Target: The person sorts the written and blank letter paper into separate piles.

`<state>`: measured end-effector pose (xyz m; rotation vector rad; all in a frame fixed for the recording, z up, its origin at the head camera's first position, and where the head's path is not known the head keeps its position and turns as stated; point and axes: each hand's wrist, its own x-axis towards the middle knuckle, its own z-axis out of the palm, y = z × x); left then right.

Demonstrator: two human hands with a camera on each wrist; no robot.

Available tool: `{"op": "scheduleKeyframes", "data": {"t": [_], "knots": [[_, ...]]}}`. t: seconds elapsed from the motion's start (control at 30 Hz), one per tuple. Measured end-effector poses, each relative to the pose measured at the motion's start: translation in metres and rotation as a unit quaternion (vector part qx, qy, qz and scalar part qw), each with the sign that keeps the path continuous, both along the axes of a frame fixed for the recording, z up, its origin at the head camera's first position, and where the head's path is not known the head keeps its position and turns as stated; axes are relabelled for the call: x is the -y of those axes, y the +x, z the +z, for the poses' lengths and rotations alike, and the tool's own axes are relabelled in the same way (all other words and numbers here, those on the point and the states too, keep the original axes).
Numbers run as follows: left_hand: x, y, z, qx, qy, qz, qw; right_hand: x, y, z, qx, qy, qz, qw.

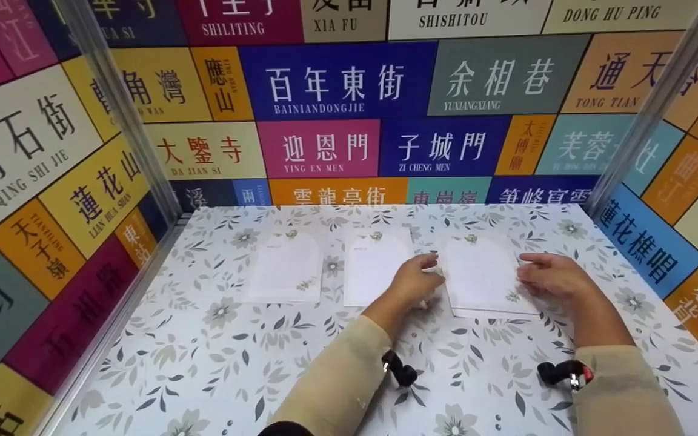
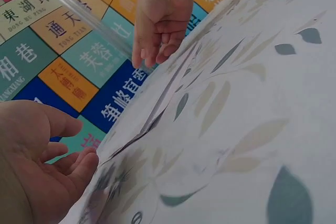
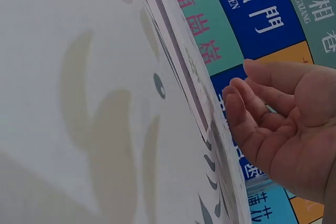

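Three white paper sheets with small leaf prints lie in a row on the table, the left sheet (image 1: 285,269), the middle sheet (image 1: 373,263) and the right sheet (image 1: 485,272). At the left edge of the right sheet is my left hand (image 1: 412,281), overlapping the middle sheet's lower right corner in the head view. On the other side, my right hand (image 1: 558,278) hovers by the right sheet's right edge, thumb and fingers apart. Neither hand holds anything; the left wrist view shows the left fingers (image 2: 79,169) loosely bent. The right sheet has a second edge showing beneath its lower side.
A floral cloth (image 1: 222,363) covers the table. Behind it stands a wall of coloured name panels (image 1: 337,79), with clear upright strips at the left corner (image 1: 137,139) and right corner (image 1: 646,115). Dark wrist cameras sit on both sleeves.
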<state>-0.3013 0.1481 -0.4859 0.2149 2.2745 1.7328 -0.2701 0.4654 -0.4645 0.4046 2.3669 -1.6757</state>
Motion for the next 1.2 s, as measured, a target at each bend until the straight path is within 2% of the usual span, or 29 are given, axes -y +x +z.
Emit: {"op": "scheduleKeyframes", "data": {"t": [0.17,0.23,0.4,0.6,0.77,0.87,1.0,1.2], "knots": [[0.026,-0.01,-0.001,-0.014,0.003,-0.002,0.9999,0.02,-0.012,0.001,-0.018,-0.003,0.031,0.999],[0.036,-0.014,-0.001,-0.016,0.006,0.004,0.9999,0.031,-0.017,0.002,-0.026,0.012,0.043,0.999],[0.06,-0.025,0.0,-0.022,0.026,0.015,0.9993,0.064,-0.029,0.006,-0.038,0.011,0.057,0.998],[0.088,-0.035,-0.002,-0.051,0.011,0.031,0.9982,0.099,-0.041,0.008,-0.044,0.007,0.085,0.995],[0.11,-0.041,-0.002,-0.054,0.006,0.054,0.9971,0.12,-0.048,0.007,-0.049,0.006,0.104,0.993],[0.12,-0.045,-0.001,-0.042,0.013,0.07,0.9966,0.132,-0.052,0.007,-0.054,-0.01,0.111,0.992],[0.129,-0.049,0.003,0.002,0.038,0.091,0.9951,0.147,-0.057,0.007,-0.057,-0.029,0.115,0.991],[0.143,-0.052,0.008,0.054,0.03,0.113,0.9917,0.167,-0.061,0.009,-0.051,-0.012,0.115,0.992]]}}
